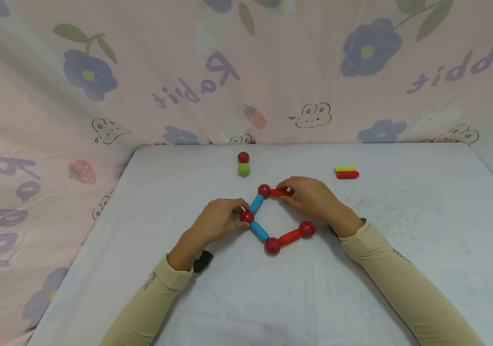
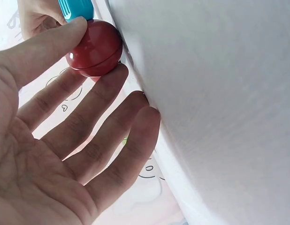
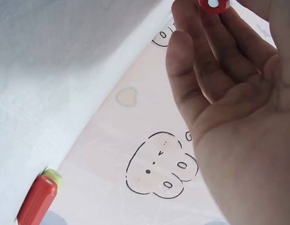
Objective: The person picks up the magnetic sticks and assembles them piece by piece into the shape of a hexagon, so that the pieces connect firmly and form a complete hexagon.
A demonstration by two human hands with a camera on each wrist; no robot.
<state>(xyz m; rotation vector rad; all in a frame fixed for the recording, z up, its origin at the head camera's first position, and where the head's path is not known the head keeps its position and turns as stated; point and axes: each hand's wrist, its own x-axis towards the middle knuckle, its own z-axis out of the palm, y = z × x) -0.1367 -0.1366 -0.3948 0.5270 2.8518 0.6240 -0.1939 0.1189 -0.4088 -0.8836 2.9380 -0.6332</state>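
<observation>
My left hand (image 1: 218,221) pinches a red ball (image 2: 95,49) between thumb and fingers at the left corner of a ball-and-stick chain. Two blue sticks (image 1: 259,231) run from that ball, one to an upper red ball (image 1: 264,191) and one to a lower red ball (image 1: 272,246). From the lower ball a red stick (image 1: 290,237) leads to another red ball (image 1: 307,229). My right hand (image 1: 313,198) pinches a second red stick (image 1: 277,192), whose left end meets the upper ball; its pale-tipped end shows in the right wrist view.
Behind the chain, a loose red ball (image 1: 243,157) and a green ball (image 1: 244,169) sit together. A yellow-green stick (image 1: 345,168) and a red stick (image 1: 347,175) lie side by side at the back right. Patterned cloth (image 1: 272,86) hangs behind the white table (image 1: 237,302).
</observation>
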